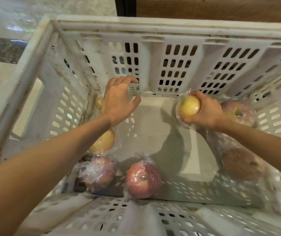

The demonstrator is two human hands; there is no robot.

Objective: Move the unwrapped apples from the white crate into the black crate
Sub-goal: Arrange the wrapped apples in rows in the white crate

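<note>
1. Head view looked down into the white crate (34, 68); both forearms reached in over the near rim.
2. Right hand (206, 111) gripped a yellow-green apple (188, 106), fingers curled round its far side, held clear of the crate floor toward the far wall. Clear film showed at its edges, so it read as wrapped and prob. not a task item (judgement only).
3. Left hand (119, 99) hovered at the far-left corner, fingers curved and spread, grasping nothing visible. Shape suggested a pre-grasp for the small yellow apple (99, 102) just beside the wrist, against the left wall.
4. Remaining fruit lay along the walls, all w/ film visible: yellow apple (104, 142) under the left forearm; left red apple (99, 172) and middle red apple (143, 179) at the near wall; far-right red apple (238, 113) and near-right red apple (243, 164) at the right wall.
5. Hidden/unclear:
   - small yellow apple mostly covered by left hand; wrap status not determinable.
   - faint film glint under left fingertips; contact not confirmable.
   - near-right red apple blurred.
   - black crate not in view.
   - no clearly unwrapped apple identified.
</note>
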